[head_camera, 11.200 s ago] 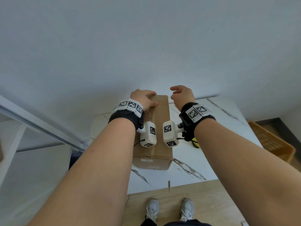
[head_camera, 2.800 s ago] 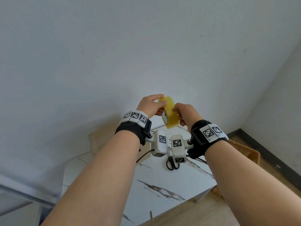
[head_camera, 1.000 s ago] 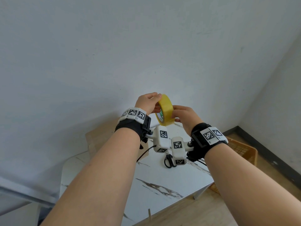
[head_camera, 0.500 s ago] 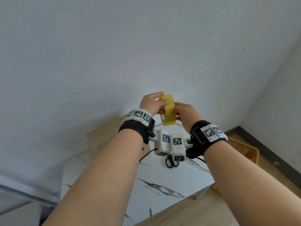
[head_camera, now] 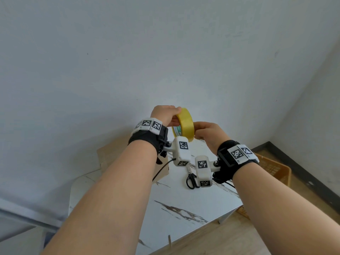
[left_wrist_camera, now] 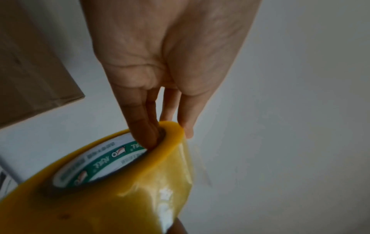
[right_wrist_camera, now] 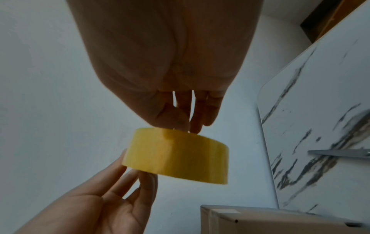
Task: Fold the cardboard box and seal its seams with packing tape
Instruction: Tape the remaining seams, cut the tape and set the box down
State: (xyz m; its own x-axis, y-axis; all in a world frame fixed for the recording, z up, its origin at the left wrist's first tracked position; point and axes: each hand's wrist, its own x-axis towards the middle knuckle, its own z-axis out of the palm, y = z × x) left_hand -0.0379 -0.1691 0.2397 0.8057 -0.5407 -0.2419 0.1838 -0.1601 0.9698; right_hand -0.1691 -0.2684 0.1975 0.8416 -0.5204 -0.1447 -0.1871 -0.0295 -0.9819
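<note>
A yellow roll of packing tape (head_camera: 184, 124) is held up in the air in front of the wall, between both hands. My left hand (head_camera: 165, 115) grips it, fingers (left_wrist_camera: 146, 134) hooked inside the printed core and thumb on the outer winding of the tape roll (left_wrist_camera: 120, 197). My right hand (head_camera: 206, 133) pinches the rim of the tape roll (right_wrist_camera: 178, 155) with thumb and fingertips (right_wrist_camera: 176, 121). The brown cardboard box (head_camera: 108, 155) stands on the table at the back left, mostly hidden behind my left forearm; a corner of the box (right_wrist_camera: 270, 221) shows in the right wrist view.
Black-handled scissors (head_camera: 191, 179) lie on the white marble table (head_camera: 184, 208) below my wrists. An orange basket (head_camera: 272, 168) sits on the floor to the right of the table. A grey wall stands close behind.
The roll has turned between my hands, so its printed core now faces left and down. My right wrist has dropped a little. Both hands keep hold of the roll.
</note>
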